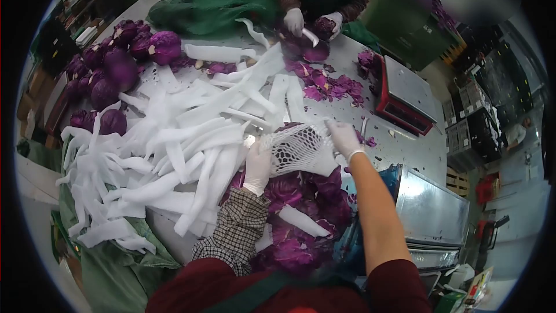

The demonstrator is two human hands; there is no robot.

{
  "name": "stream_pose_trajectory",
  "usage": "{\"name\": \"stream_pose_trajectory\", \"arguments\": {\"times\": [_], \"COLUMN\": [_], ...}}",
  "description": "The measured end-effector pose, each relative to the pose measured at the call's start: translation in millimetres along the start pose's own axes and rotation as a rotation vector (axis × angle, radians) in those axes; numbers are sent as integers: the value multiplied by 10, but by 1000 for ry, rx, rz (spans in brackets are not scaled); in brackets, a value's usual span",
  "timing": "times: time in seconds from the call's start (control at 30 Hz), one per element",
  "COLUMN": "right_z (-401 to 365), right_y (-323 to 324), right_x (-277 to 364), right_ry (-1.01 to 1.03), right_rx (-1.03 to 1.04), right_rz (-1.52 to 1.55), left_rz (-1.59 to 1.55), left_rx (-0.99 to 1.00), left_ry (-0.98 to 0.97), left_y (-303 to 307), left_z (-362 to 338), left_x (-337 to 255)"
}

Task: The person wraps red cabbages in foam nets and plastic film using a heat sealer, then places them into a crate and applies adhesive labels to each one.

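Observation:
A white foam net (301,146) is stretched between my gloved hands, over a purple cabbage (289,153) that shows through its mesh. My left hand (258,165) grips the net's left end, fingers closed on it. At the net's upper right edge, my right hand (344,138) is closed on the mesh. Below the net lie more purple cabbages and leaves (298,249), with a white foam piece (303,221) on top. Flattened white foam nets (191,139) are heaped to the left of my left hand.
Purple cabbages (165,47) are piled at the back left beside a green mesh sack (220,6). Across the table, a co-worker's gloved hands (294,21) hold a knife and a cabbage. Loose leaves (333,86), a red scale (405,95) and a metal box (431,208) are at the right.

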State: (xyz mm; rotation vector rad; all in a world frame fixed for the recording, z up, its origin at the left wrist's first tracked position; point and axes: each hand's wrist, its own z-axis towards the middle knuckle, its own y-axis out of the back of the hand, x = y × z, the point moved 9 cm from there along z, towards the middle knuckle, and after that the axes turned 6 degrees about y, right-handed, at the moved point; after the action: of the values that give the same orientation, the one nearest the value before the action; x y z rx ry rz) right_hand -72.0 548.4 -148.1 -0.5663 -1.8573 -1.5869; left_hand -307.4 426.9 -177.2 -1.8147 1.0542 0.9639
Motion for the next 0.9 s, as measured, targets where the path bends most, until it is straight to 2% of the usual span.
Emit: {"name": "stream_pose_trajectory", "arguments": {"times": [0.03, 0.1, 0.17, 0.2, 0.27, 0.3, 0.37, 0.43, 0.47, 0.5, 0.53, 0.57, 0.6, 0.63, 0.7, 0.73, 0.8, 0.83, 0.9], "right_z": [80, -279, -363, -395, -496, -630, -1202, -1740, -1971, -2183, -2267, -2324, -2337, -2370, -2570, -2679, -3043, -3246, -3365], "right_y": [-227, -293, -337, -338, -81, 155, 555, 779, 843, 880, 992, 1028, 1060, 1085, 1011, 991, 817, 746, 831], "right_x": [-227, 9, -19, 92, 392, 855, 1297, 1759, 1919, 2021, 2046, 2040, 2038, 2030, 1890, 1820, 1853, 1868, 1680], "right_ry": [128, -253, -339, -271, -132, 206, -58, -5, 5, 17, -1, 15, 79, 142, 66, 29, 77, 99, 119], "right_rx": [62, 109, 117, 165, 242, 325, 348, 454, 501, 542, 509, 573, 511, 449, 347, 306, 584, 731, 592], "right_rz": [-178, -77, 23, 9, -31, -259, 301, 289, 294, 301, 258, 543, 814, 1086, 1284, 1370, 1501, 1563, 1489], "left_rz": [113, 337, 460, 559, 309, 169, -323, -562, -588, -553, -402, -52, 318, 577, 862, 946, 1051, 870, 907], "left_rx": [-2, -3, -8, -27, 229, 247, 588, 841, 893, 916, 893, 788, 609, 432, 233, 176, 103, 291, 358], "left_ry": [29, 66, -324, -617, -516, -316, -120, 148, 210, 169, -7, -368, -752, -1053, -1362, -1433, -1413, -1121, -1078], "left_y": [49, 105, 17, -52, -123, -147, -225, -451, -550, -659, -757, -805, -866, -910, -967, -984, -999, -978, -1053], "left_z": [75, 218, 257, 129, 14, -219, -501, -897, -1062, -1232, -1392, -1619, -1917, -2233, -2688, -2808, -2925, -2818, -2988], "left_x": [123, 268, -8, -240, -358, -575, -753, -775, -764, -738, -725, -740, -804, -836, -885, -928, -1015, -1011, -1002]}}
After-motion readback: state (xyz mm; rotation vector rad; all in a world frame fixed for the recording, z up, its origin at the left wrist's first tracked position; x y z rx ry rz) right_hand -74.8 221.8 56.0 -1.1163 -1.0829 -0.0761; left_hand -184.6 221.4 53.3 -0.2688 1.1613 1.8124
